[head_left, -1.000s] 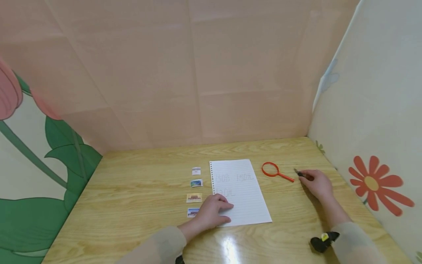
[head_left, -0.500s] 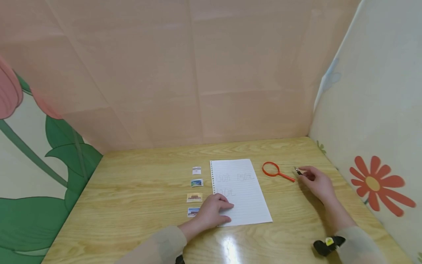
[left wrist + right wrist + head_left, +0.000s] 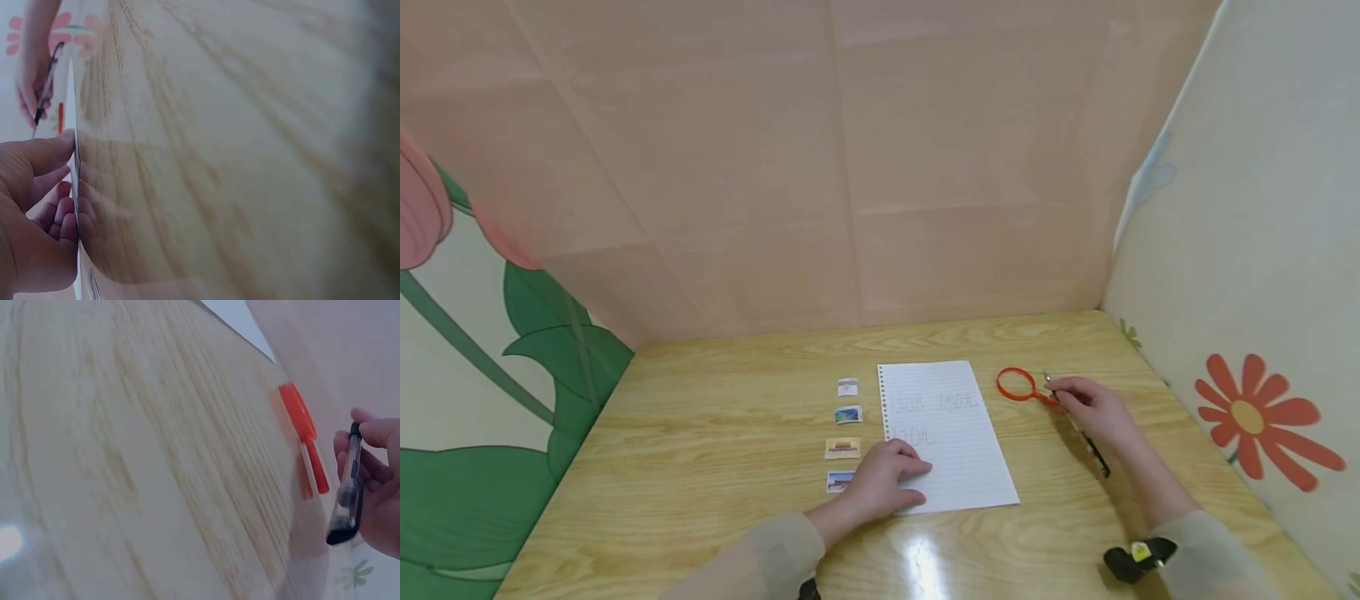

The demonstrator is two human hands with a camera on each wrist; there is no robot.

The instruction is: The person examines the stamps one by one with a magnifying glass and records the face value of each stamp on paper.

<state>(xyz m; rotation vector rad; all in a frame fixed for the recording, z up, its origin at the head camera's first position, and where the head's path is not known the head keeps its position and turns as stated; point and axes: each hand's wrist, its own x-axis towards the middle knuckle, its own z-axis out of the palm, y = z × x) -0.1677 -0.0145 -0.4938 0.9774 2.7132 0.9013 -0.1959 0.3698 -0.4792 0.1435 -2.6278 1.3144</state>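
Observation:
My left hand [image 3: 883,479] rests on the lower left part of a lined sheet of paper [image 3: 966,467], its fingers and thumb relaxed. Faint handwriting with numbers shows on the upper half of the sheet. Between thumb and fingers, my right hand [image 3: 1093,408] pinches a pen [image 3: 1096,454], its tip pointing away from me and its black end slanting back towards my forearm. In the right wrist view the pen [image 3: 347,494] has a clear barrel with black ends. A red magnifying glass [image 3: 1045,398] lies right of the paper; the right fingertips overlap its handle in the head view.
Several small picture stamps line up left of the paper: a pale one [image 3: 847,387], a blue-green one [image 3: 847,414], a yellow one [image 3: 842,448] and a blue one [image 3: 839,482] partly behind the left hand. A flowered wall [image 3: 1247,250] borders the wooden table at right.
My right hand has moved left, to the magnifying glass's handle, and the pen has swung so its long barrel shows below the hand. The left hand and paper stay put.

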